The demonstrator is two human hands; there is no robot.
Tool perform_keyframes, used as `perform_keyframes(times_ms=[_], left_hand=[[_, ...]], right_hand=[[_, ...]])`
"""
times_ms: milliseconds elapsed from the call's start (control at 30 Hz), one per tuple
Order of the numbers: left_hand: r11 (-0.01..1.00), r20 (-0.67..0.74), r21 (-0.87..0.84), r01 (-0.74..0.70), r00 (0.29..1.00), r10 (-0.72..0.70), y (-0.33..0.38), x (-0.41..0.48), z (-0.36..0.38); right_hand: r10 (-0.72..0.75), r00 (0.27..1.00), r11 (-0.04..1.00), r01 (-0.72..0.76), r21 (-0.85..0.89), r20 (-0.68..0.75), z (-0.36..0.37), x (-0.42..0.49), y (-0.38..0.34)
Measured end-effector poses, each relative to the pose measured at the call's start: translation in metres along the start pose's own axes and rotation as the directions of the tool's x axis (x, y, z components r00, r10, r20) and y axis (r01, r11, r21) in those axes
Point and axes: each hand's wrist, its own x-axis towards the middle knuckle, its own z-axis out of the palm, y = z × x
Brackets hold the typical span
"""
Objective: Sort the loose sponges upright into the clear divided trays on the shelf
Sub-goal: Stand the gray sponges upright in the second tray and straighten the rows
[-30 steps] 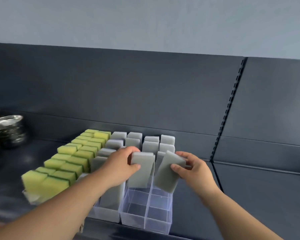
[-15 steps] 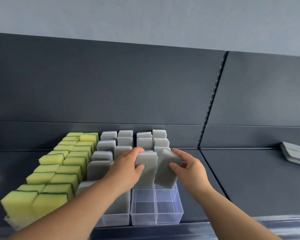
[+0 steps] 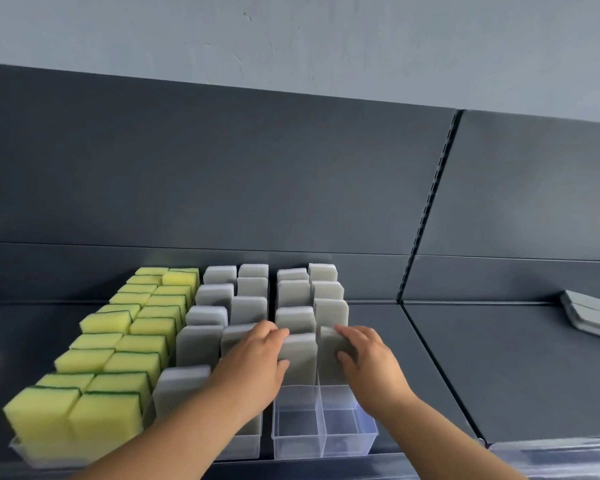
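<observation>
Lower in the clear tray (image 3: 347, 441) now, left hand (image 3: 253, 367) and right hand (image 3: 373, 367) each grip a soft grey sponge (image 3: 300, 358).

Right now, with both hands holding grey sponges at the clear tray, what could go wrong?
1. The clear tray sits near the front edge of the shelf. Pressing down with the left hand and right hand could nudge it forward.
2. The left grey sponge and right grey sponge flank the divider. Either may snag and lean.

A pale wall (image 3: 291, 36) sits above the dark grey back panel (image 3: 222, 174). A slotted strip (image 3: 426, 209) runs down it to the dark shelf (image 3: 499, 368).
</observation>
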Motion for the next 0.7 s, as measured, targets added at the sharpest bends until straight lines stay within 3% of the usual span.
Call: perform_keyframes(times_ms=[167,533,700], left_hand=[[1.0,-0.041,0.0,-0.018,0.999,0.018,-0.001,-0.003,0.002],[0.988,-0.165,0.148,-0.052,0.983,0.076,0.017,-0.032,-0.002],[0.991,-0.196,0.059,-0.123,0.972,0.132,0.067,-0.048,0.013]], right_hand=[[0.04,0.999,0.999,-0.039,-0.006,0.035,0.001,-0.001,-0.006],[0.148,0.987,0.985,-0.141,0.094,-0.063,-0.028,-0.045,0.025],[0.21,0.972,0.966,-0.19,0.174,-0.105,-0.065,-0.087,0.066]])
